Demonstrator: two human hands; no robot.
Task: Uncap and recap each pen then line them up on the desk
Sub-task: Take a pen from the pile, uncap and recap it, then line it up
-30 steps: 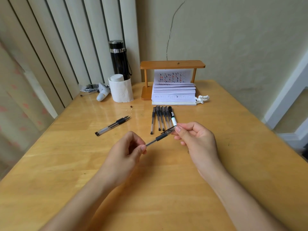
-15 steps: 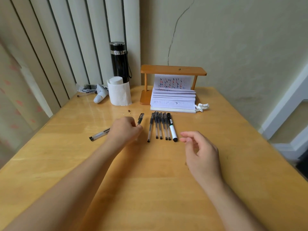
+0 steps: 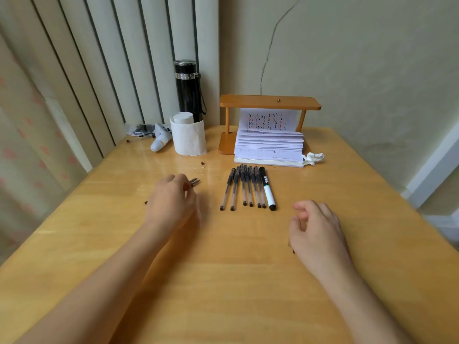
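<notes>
Several capped black-and-clear pens lie side by side in a row on the wooden desk, with a white marker at the row's right end. Left of the row lies a loose pen; only its cap end and tail tip show. My left hand covers its middle with the fingers curled around it. My right hand hovers right of the row, below the marker, fingers loosely apart and holding nothing.
At the back stand a black flask, a toilet paper roll, a wooden stand over a stack of white paper, and a crumpled tissue. A white object lies back left. Small crumbs sit near the roll.
A second ago both hands held one pen. My left hand laid it at the row's left end, then moved left onto the loose pen. My right hand let go and drew back.
</notes>
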